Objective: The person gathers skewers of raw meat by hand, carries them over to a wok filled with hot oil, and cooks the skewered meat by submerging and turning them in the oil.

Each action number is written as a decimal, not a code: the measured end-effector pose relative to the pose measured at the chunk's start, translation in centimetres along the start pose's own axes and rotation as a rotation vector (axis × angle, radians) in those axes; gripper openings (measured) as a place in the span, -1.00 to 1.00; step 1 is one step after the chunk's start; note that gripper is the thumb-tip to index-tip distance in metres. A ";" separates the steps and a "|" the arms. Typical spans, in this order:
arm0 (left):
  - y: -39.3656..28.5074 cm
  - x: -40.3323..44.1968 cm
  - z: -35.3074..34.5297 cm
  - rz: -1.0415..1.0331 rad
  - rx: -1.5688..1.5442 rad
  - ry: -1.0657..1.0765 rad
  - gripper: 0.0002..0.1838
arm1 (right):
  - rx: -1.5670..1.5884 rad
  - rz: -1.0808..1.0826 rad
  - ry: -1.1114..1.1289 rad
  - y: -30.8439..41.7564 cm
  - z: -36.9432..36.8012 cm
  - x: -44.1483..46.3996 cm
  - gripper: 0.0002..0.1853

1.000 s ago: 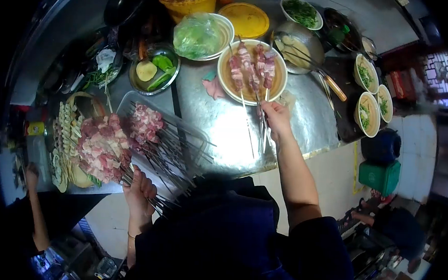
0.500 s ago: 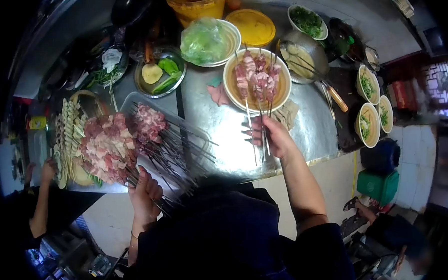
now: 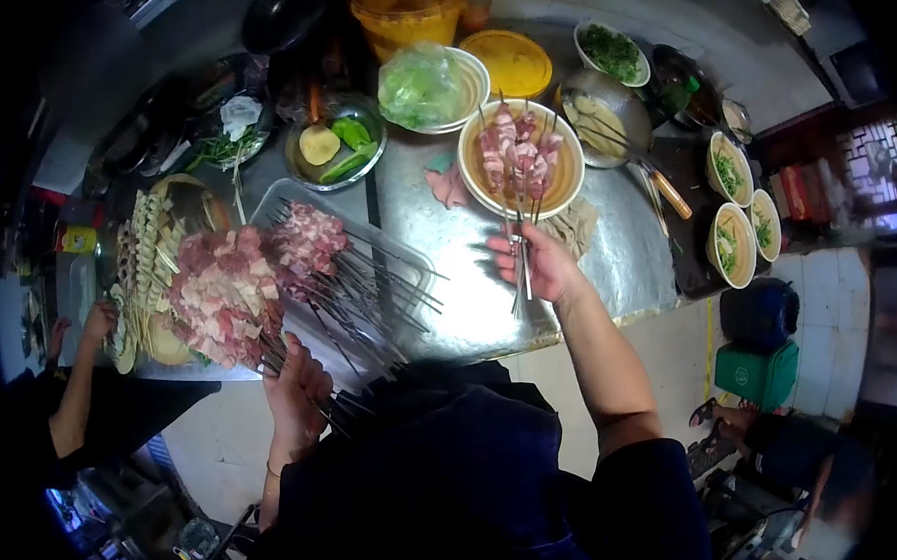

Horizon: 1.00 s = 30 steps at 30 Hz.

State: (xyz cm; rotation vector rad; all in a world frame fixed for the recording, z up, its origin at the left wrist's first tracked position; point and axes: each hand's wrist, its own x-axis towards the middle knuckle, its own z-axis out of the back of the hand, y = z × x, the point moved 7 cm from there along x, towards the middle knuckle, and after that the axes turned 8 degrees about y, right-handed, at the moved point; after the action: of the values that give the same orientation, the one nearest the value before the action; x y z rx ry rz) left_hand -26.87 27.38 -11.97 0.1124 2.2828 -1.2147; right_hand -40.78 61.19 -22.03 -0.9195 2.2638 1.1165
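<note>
My left hand [image 3: 299,379] is closed round the metal ends of a thick bundle of raw meat skewers [image 3: 225,300], meat pointing away from me. In my right hand [image 3: 541,266], thumb against fingers, are the bare ends of several meat skewers [image 3: 521,155]. Their meat lies over a wide cream-rimmed bowl [image 3: 472,189]; whether it touches the bottom I cannot tell. Between my hands, a clear plastic tray [image 3: 421,263] holds more meat skewers [image 3: 308,242], their metal ends towards me.
Left stand vegetable skewers [image 3: 150,237], with a co-worker's hand [image 3: 99,320] beside them. Behind are a metal bowl of peppers [image 3: 374,162], a bagged green vegetable [image 3: 419,87] and a yellow bucket [image 3: 405,23]. A wok [image 3: 636,123] and bowls of greens [image 3: 732,247] stand right. Another person [image 3: 801,451] is lower right.
The skewers in my right hand have drawn closer together, and that hand sits slightly nearer the bowl. The left bundle stays gripped. The view has shifted a little, and the person at lower right has moved.
</note>
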 end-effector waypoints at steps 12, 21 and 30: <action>0.9 -1.3 2.1 0.140 -0.257 0.352 -0.82 | -0.388 0.494 -0.010 -2.5 -9.3 -4.9 -0.87; -2.0 0.6 4.0 -0.156 -0.147 0.068 -0.67 | -0.588 0.479 0.670 -14.3 -27.3 -7.3 -0.89; -3.9 -2.9 6.6 -0.308 0.003 0.019 -0.83 | -1.808 0.797 0.683 -17.3 -32.3 -8.6 -0.67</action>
State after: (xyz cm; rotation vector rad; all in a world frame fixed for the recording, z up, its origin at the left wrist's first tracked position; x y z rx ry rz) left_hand -22.89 20.40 -10.50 -0.2365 2.3767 -1.3723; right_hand -25.56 30.16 -7.00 -0.8714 1.3701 3.8658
